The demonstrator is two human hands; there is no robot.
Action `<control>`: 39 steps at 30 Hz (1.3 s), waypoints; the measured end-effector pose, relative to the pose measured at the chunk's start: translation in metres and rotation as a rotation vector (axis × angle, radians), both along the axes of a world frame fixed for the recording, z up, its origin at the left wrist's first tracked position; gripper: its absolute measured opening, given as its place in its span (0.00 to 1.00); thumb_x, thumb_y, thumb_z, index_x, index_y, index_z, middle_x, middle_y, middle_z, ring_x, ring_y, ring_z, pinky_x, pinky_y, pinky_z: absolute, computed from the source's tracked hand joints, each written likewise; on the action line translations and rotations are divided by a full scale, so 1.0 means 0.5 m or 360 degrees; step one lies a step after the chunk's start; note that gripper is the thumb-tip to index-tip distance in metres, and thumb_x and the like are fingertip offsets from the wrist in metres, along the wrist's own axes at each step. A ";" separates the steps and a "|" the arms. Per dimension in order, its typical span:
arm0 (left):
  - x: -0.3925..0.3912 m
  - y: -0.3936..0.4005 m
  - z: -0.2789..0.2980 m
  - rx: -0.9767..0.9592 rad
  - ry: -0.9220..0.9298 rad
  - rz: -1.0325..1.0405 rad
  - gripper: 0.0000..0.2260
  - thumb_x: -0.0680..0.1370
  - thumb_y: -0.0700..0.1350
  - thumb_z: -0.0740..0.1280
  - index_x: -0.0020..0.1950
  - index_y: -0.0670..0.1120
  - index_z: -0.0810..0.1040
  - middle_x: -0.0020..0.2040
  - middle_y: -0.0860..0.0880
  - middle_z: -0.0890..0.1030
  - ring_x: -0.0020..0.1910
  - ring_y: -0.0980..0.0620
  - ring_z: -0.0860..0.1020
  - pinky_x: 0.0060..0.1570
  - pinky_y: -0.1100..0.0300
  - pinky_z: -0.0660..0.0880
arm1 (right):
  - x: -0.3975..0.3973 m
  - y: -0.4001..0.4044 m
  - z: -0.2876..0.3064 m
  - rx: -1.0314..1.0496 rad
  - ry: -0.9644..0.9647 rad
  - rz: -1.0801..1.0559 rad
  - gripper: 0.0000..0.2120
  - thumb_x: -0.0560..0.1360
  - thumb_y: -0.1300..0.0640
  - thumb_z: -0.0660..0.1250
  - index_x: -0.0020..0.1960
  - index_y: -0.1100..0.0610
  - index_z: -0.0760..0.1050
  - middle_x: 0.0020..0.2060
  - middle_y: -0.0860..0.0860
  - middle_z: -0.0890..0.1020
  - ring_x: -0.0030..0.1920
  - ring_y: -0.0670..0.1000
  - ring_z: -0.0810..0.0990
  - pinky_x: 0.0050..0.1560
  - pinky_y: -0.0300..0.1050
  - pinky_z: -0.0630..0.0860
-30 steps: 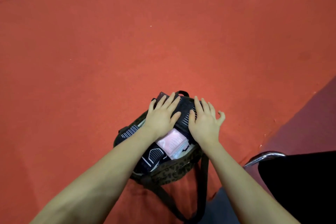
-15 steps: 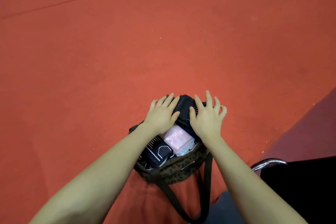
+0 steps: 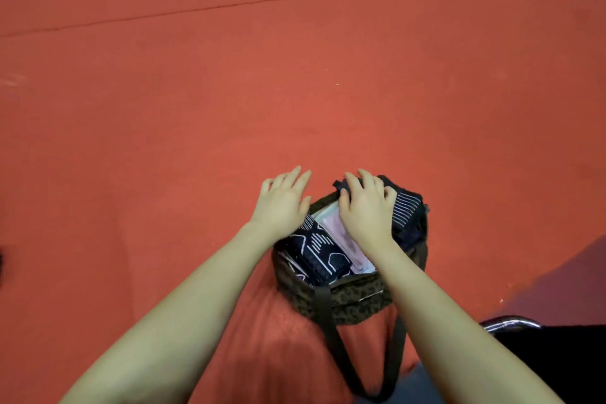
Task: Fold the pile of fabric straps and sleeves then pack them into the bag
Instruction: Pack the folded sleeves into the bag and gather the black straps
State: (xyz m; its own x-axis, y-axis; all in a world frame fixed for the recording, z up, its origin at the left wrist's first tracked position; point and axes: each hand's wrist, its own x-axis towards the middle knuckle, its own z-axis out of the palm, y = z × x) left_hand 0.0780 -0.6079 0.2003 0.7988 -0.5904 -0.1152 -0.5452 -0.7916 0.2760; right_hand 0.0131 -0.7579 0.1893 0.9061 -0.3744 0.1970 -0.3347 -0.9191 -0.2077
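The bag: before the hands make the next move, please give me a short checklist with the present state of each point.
1. Bag stands upright with its mouth open: ok.
2. Folded black patterned pieces and pink piece sit inside the bag: ok.
3. Black striped piece is fully below the rim: not ok, it rises above the far edge.
4. Right hand lies flat on the contents: ok.
5. Left hand is on the bag: not ok, it is mostly over the red mat at the bag's left edge.
6. No loose fabric remains outside the bag: cannot tell; none shows on the mat in view.
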 end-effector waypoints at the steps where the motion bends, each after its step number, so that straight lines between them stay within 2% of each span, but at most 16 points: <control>1: 0.003 0.035 0.002 0.0003 -0.0014 0.0058 0.24 0.83 0.51 0.54 0.78 0.50 0.54 0.78 0.48 0.55 0.75 0.48 0.56 0.69 0.53 0.52 | 0.010 0.028 0.002 0.0013 -0.0005 0.0068 0.15 0.73 0.56 0.62 0.57 0.59 0.79 0.56 0.58 0.81 0.54 0.59 0.79 0.53 0.56 0.70; 4: 0.011 0.160 0.004 0.0026 -0.0047 0.0247 0.24 0.82 0.52 0.54 0.78 0.50 0.55 0.78 0.48 0.57 0.74 0.48 0.57 0.69 0.53 0.54 | 0.048 0.136 0.000 0.0082 0.0013 0.0254 0.16 0.74 0.58 0.63 0.60 0.58 0.78 0.58 0.56 0.79 0.57 0.57 0.78 0.55 0.55 0.66; 7: 0.016 0.309 0.006 0.0052 -0.0061 0.0424 0.24 0.82 0.51 0.54 0.77 0.50 0.56 0.77 0.49 0.57 0.74 0.48 0.58 0.68 0.54 0.54 | 0.087 0.276 0.005 0.0109 0.0051 0.0448 0.18 0.72 0.56 0.60 0.58 0.58 0.79 0.54 0.55 0.81 0.53 0.57 0.80 0.51 0.53 0.69; 12: 0.016 0.580 0.001 0.0114 -0.0066 0.0671 0.23 0.82 0.51 0.55 0.77 0.50 0.58 0.77 0.49 0.59 0.73 0.48 0.59 0.66 0.54 0.55 | 0.146 0.540 -0.001 0.0083 0.0143 0.0780 0.17 0.77 0.56 0.61 0.65 0.57 0.74 0.61 0.54 0.78 0.60 0.57 0.75 0.57 0.53 0.64; 17: 0.027 0.824 -0.015 0.0150 -0.0026 0.0848 0.23 0.82 0.50 0.55 0.77 0.48 0.58 0.77 0.48 0.59 0.73 0.48 0.59 0.67 0.53 0.55 | 0.203 0.793 -0.016 0.0094 0.0190 0.0992 0.17 0.77 0.56 0.61 0.66 0.57 0.73 0.61 0.54 0.77 0.60 0.58 0.75 0.56 0.52 0.65; 23: 0.066 1.068 -0.054 0.0246 -0.0025 0.0964 0.22 0.82 0.50 0.55 0.76 0.47 0.60 0.76 0.47 0.61 0.72 0.47 0.60 0.66 0.52 0.55 | 0.282 1.041 -0.049 0.0104 0.0270 0.1177 0.20 0.80 0.54 0.57 0.71 0.53 0.68 0.65 0.50 0.74 0.64 0.54 0.71 0.59 0.49 0.62; 27: 0.105 1.187 -0.091 0.0271 -0.0016 0.1045 0.21 0.81 0.50 0.56 0.74 0.47 0.63 0.74 0.49 0.64 0.70 0.47 0.63 0.64 0.52 0.57 | 0.338 1.157 -0.087 0.0089 0.0348 0.1269 0.19 0.80 0.54 0.56 0.70 0.52 0.68 0.64 0.49 0.74 0.63 0.53 0.71 0.59 0.49 0.61; 31: 0.154 1.278 -0.150 0.0304 0.0020 0.1135 0.22 0.82 0.50 0.55 0.75 0.47 0.61 0.74 0.47 0.63 0.71 0.46 0.62 0.65 0.52 0.57 | 0.396 1.249 -0.143 0.0125 0.0464 0.1324 0.19 0.80 0.53 0.56 0.70 0.51 0.67 0.65 0.48 0.73 0.64 0.52 0.71 0.59 0.48 0.58; 39: 0.244 1.347 -0.285 0.0203 0.0111 0.1206 0.22 0.83 0.53 0.50 0.77 0.48 0.58 0.77 0.48 0.59 0.74 0.48 0.58 0.67 0.52 0.56 | 0.473 1.355 -0.264 0.0077 0.0733 0.1423 0.21 0.81 0.47 0.53 0.72 0.53 0.65 0.66 0.49 0.71 0.66 0.52 0.68 0.63 0.51 0.54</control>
